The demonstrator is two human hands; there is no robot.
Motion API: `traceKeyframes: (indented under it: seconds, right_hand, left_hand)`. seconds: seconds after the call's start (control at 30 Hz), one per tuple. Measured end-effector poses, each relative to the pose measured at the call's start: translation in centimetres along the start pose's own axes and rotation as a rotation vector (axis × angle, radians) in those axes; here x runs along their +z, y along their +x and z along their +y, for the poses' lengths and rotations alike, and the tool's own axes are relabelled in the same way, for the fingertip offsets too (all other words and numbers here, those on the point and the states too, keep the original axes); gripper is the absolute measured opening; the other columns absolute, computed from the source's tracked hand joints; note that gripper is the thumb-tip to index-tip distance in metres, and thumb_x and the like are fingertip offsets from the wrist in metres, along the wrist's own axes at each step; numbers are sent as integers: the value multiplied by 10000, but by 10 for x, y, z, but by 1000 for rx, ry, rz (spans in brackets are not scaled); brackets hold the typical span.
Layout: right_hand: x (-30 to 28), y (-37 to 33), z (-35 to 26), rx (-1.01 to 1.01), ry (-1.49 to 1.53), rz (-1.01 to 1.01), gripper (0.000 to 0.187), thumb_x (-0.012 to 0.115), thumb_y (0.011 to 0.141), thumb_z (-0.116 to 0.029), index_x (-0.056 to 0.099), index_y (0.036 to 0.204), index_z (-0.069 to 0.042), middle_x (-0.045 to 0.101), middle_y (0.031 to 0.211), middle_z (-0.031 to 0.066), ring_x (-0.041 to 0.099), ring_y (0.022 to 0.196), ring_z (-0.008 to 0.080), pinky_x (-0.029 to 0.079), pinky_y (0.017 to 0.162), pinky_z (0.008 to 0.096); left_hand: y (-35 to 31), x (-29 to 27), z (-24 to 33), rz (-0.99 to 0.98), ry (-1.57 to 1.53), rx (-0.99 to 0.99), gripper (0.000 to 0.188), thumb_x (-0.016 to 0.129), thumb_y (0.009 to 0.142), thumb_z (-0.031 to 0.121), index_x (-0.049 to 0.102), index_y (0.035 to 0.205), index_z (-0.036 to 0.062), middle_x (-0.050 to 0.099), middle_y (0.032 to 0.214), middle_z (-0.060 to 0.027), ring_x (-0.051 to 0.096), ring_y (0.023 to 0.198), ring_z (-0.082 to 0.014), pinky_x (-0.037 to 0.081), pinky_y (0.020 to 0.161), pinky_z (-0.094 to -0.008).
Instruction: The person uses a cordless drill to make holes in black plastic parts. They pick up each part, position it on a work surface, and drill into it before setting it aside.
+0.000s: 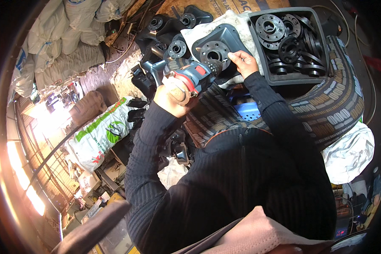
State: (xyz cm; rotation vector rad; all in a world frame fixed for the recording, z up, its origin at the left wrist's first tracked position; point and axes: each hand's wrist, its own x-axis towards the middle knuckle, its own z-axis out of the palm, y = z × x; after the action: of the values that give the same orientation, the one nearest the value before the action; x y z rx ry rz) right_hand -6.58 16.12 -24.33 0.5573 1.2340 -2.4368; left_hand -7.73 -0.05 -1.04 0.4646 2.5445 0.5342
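Observation:
My left hand is wrapped around the grip of a blue and red cordless drill. The drill's black chuck points right, against the lower part of a grey metal flange with a ring of holes. This flange lies in a dark, funnel-shaped moulded part, which rests on a white sack. On the flange's right edge, the thumb and forefinger of my right hand are pinched together. Whatever is between them is too small or hidden to make out.
A grey bin full of metal flanges stands at the right. More dark moulded parts with flanges are piled left of the work. A blue perforated basket sits between my arms, beside patterned fabric. Filled white sacks are stacked far left.

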Motion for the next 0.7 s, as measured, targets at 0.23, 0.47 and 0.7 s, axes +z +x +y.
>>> traceKeyframes:
  seconds: [0.23, 0.47, 0.7]
  right_hand:
    - [2, -3, -12, 83, 99, -11, 145, 685, 799, -182, 653, 794, -40, 600, 755, -31, 504, 703, 37, 401, 653, 189]
    - [5, -4, -14, 119, 94, 37, 149, 695, 789, -175, 656, 785, -32, 623, 764, -11, 530, 713, 46, 422, 672, 195]
    - [8, -3, -12, 108, 82, 83, 159, 679, 807, -222, 623, 736, -92, 412, 547, -101, 268, 430, -11, 174, 395, 179]
  left_hand:
    - [9, -1, -21, -214, 232, -30, 408, 637, 724, 185, 543, 1103, 68, 602, 1026, -116, 579, 965, -246, 462, 844, -314]
    - [28, -18, -3, -329, 177, -33, 419, 613, 753, 164, 504, 1143, 52, 580, 1080, -116, 575, 989, -205, 460, 852, -288]
    - [43, 1, -3, -364, -83, -166, 351, 518, 844, 22, 460, 1190, 11, 577, 1086, -99, 567, 999, -177, 446, 875, -274]
